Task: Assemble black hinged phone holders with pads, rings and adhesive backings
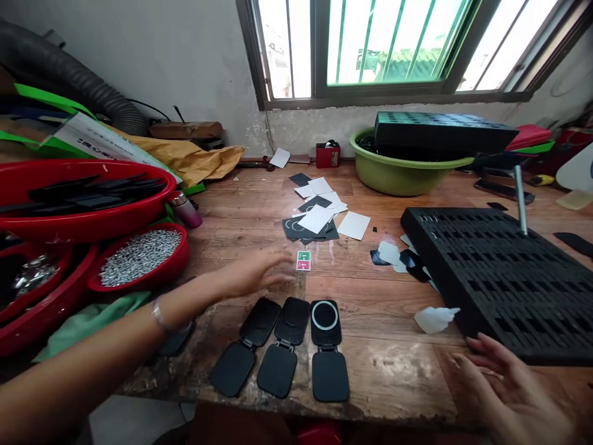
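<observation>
My left hand [257, 271] reaches over the table, fingers stretched out and slightly blurred, with nothing visible in them. Just right of its fingertips lies a small green and pink packet [303, 261]. Below it, three black hinged folding stands lie unfolded in a row: a left one [233, 369], a middle one [277, 371] and a right one [330, 376]. Only the right one shows a white ring [325, 316]. At the lower right, my right hand [514, 392] is open, fingers apart and loosely curved, beside the near corner of a black slotted foam tray [477, 290].
White and dark cards [319, 216] are heaped mid-table. A crumpled white piece [435, 319] lies by the tray. Red basins [173, 272] hold metal pins and black parts on the left. A green basin [398, 176] stands at the back, with another foam block [440, 130] on it.
</observation>
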`<state>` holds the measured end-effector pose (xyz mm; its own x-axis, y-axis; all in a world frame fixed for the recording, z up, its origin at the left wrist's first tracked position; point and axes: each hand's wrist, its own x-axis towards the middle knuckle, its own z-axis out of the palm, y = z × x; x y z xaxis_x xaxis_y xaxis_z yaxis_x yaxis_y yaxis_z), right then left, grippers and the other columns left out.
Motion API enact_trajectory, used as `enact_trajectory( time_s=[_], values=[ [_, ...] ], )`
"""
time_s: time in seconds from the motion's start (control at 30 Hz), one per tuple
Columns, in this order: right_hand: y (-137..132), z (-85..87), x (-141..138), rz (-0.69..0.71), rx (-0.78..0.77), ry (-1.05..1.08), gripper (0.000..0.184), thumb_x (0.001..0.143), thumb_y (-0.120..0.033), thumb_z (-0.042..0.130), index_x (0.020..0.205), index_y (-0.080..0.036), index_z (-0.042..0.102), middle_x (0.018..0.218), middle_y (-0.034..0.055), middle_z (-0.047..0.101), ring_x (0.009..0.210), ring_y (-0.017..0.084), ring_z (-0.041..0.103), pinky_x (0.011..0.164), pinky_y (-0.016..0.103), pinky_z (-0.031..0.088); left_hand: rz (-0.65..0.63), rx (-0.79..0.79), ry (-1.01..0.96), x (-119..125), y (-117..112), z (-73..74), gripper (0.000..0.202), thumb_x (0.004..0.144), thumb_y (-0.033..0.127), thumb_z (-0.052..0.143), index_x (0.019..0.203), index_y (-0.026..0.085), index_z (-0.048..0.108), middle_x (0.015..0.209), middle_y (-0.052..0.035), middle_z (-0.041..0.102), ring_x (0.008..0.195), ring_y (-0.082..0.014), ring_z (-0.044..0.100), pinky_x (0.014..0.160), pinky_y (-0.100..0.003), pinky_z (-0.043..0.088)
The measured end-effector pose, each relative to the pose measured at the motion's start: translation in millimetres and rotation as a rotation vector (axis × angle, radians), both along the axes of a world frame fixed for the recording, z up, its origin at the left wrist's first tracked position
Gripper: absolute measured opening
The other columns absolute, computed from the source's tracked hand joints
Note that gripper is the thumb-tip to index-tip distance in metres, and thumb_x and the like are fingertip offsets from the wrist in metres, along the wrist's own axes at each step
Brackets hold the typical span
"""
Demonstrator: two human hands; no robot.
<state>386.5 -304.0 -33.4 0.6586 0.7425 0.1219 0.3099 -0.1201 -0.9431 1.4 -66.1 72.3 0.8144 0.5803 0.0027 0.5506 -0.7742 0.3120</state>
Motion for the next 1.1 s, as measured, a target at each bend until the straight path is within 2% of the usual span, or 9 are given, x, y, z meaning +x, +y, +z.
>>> enact_trajectory(
  time_s=[0.1,0.2,0.3,0.37,0.53,0.7,0.8,0.97,1.1],
  values=[
    [24.1,-3.0,-14.0,0.022,-0.002,-0.001,0.092,0.065,-0.057,0.072,0.139,-0.016,0.037,0.128,0.0110,0.051,0.095,0.020,0.059,0.072,0.024,0.051,0.035,-0.114,0.010,-45.1,-61.4,-5.9,0.027,0.094,0.036,0.049,0.115,0.026,0.060,0.134,-0.0035,0.052,0.133,-0.0219,0.039,0.109,-0.038,0.035],
    [42.6,-3.0,-18.8,-0.019,-0.069,-0.130,0.085,0.067,-0.059,0.067,0.135,-0.014,0.043,0.118,0.0117,0.057,0.088,0.021,0.060,0.076,0.030,0.049,0.116,-0.165,0.032,-75.6,-112.7,-21.5,0.041,0.091,0.039,0.052,0.131,0.030,0.050,0.144,-0.0025,0.042,0.139,-0.0243,0.028,0.111,-0.042,0.033],
    [52.8,-3.1,-17.7,-0.055,-0.193,-0.264,0.065,0.069,-0.060,0.062,0.113,-0.012,0.059,0.092,0.0095,0.064,0.081,0.023,0.060,0.081,0.038,0.046,0.212,-0.097,0.060,-83.1,-149.8,-44.5,0.056,0.092,0.040,0.051,0.144,0.033,0.032,0.153,-0.0027,0.024,0.142,-0.0268,0.019,0.112,-0.049,0.028],
    [55.8,-1.3,-20.8,-0.014,-0.156,-0.202,0.058,0.071,-0.060,0.062,0.106,-0.014,0.062,0.093,0.0086,0.065,0.084,0.024,0.061,0.084,0.037,0.045,0.317,-0.001,0.047,-75.8,-165.0,-60.6,0.056,0.094,0.040,0.047,0.146,0.031,0.028,0.154,-0.0032,0.020,0.142,-0.0271,0.017,0.113,-0.052,0.025],
    [59.1,21.0,-52.7,0.226,0.001,0.125,0.068,0.071,-0.059,0.068,0.124,-0.020,0.050,0.107,0.0070,0.061,0.093,0.022,0.062,0.081,0.031,0.052,0.548,0.219,-0.049,-37.8,-175.7,-77.5,0.054,0.094,0.037,0.047,0.144,0.023,0.033,0.154,-0.0064,0.020,0.143,-0.0286,0.011,0.114,-0.054,0.023],
    [68.2,46.2,-83.8,0.583,-0.090,0.144,0.062,0.072,-0.052,0.072,0.119,-0.017,0.053,0.096,0.0059,0.061,0.078,0.016,0.058,0.066,0.021,0.051,0.349,0.208,-0.069,-10.6,-172.5,-60.1,0.063,0.088,0.045,0.057,0.142,0.024,0.036,0.153,-0.0047,0.025,0.143,-0.0294,0.008,0.115,-0.058,0.014],
    [77.2,47.9,-94.7,0.623,-0.125,0.212,0.054,0.070,-0.048,0.077,0.108,-0.016,0.057,0.093,0.0038,0.060,0.075,0.010,0.053,0.064,0.015,0.047,0.261,0.138,-0.062,-3.8,-172.5,-56.8,0.073,0.079,0.050,0.066,0.141,0.024,0.037,0.149,-0.0068,0.033,0.142,-0.0316,0.015,0.114,-0.061,0.012],
    [91.9,41.4,-111.9,0.618,-0.183,0.575,0.053,0.060,-0.037,0.086,0.100,-0.016,0.060,0.088,0.0018,0.058,0.070,0.007,0.049,0.059,0.013,0.043,0.326,0.090,-0.082,4.5,-180.8,-66.1,0.086,0.066,0.054,0.076,0.138,0.022,0.042,0.137,-0.0110,0.048,0.138,-0.0351,0.025,0.112,-0.064,0.012],
    [102.3,39.1,-126.0,0.586,-0.178,0.758,0.047,0.057,-0.036,0.087,0.089,-0.014,0.062,0.081,0.0006,0.056,0.064,0.006,0.046,0.056,0.014,0.042,0.366,0.065,-0.068,8.7,-187.5,-70.7,0.086,0.066,0.057,0.074,0.138,0.023,0.042,0.145,-0.0132,0.038,0.140,-0.0337,0.022,0.112,-0.061,0.018]
  ],
)
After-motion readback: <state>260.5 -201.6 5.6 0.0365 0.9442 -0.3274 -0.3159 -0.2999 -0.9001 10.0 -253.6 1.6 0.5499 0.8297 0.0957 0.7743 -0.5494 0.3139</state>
